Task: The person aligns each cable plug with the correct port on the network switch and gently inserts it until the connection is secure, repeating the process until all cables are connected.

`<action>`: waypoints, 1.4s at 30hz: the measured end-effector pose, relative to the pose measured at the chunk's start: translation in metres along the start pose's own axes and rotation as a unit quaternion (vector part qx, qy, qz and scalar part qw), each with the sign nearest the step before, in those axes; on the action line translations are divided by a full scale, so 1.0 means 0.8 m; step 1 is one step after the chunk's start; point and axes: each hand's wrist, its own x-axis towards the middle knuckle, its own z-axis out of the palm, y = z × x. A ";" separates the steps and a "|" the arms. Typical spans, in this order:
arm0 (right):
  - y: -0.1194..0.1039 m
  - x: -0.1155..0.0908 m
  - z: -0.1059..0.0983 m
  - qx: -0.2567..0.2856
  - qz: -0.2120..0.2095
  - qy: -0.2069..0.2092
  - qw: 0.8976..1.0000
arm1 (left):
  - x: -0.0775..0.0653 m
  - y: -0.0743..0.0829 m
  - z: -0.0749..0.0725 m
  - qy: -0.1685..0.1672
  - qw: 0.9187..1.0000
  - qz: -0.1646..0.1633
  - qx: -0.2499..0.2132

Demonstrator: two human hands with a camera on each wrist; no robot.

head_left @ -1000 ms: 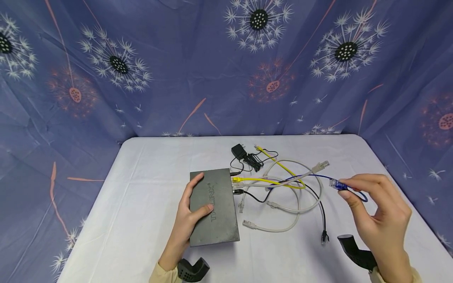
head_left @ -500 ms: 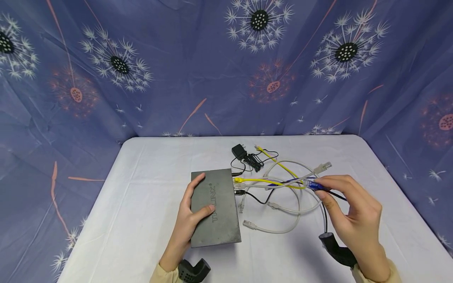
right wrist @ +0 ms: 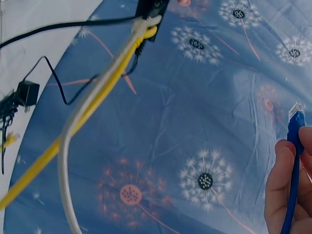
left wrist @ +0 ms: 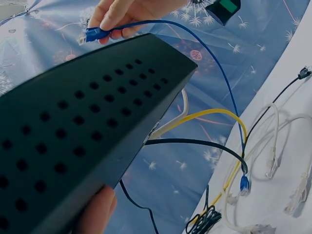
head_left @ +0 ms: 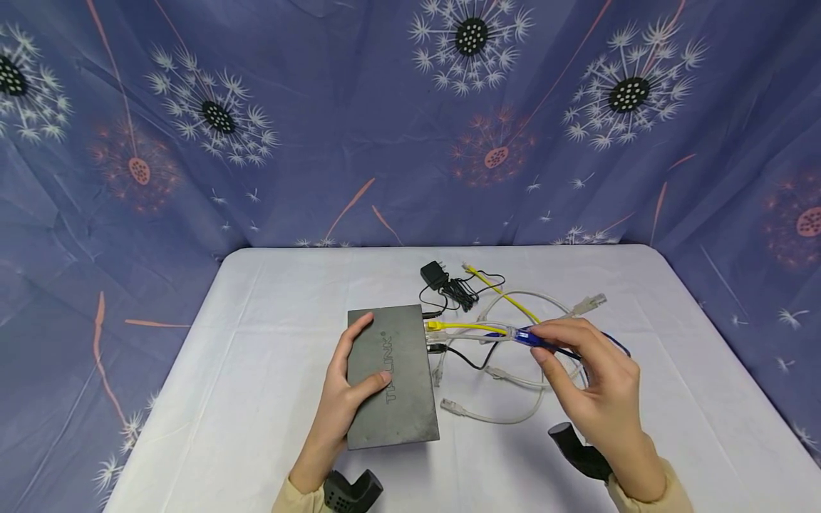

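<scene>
My left hand [head_left: 343, 392] grips a dark grey network switch [head_left: 407, 399], thumb on its lettered top, and holds it up with its port side facing right. Yellow [head_left: 468, 326], grey [head_left: 465, 336] and black [head_left: 463, 360] network cables run from those ports, along with a thin power cord. To the right, my right hand [head_left: 599, 377] pinches the blue plug [head_left: 527, 338] of a blue network cable between thumb and fingertips. Its clear tip points left toward the switch, apart from it. In the right wrist view the blue plug [right wrist: 295, 127] stands upright in the fingers.
Behind the switch lies a black power adapter [head_left: 434, 274] with a bundled cord. Loose grey cable ends [head_left: 454, 407] and a yellow cable end [head_left: 471, 269] lie on the white table [head_left: 256, 342]. A patterned blue curtain [head_left: 359, 128] hangs behind and at the sides.
My right hand has moved left, bringing the blue plug from the table's right side closer to the switch's ports. The left hand and switch have barely shifted.
</scene>
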 end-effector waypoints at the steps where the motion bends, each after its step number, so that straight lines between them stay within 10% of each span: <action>1: 0.001 -0.001 0.001 -0.004 0.000 -0.003 1.000 | 0.000 0.000 0.000 0.000 1.000 0.001 0.000; 28: 0.023 -0.030 0.038 -0.118 0.000 -0.089 0.989 | -0.003 0.008 0.002 -0.008 1.000 0.000 -0.005; 42: 0.045 -0.059 0.054 -0.082 0.017 -0.125 0.989 | -0.003 0.008 0.002 -0.013 1.000 0.000 0.003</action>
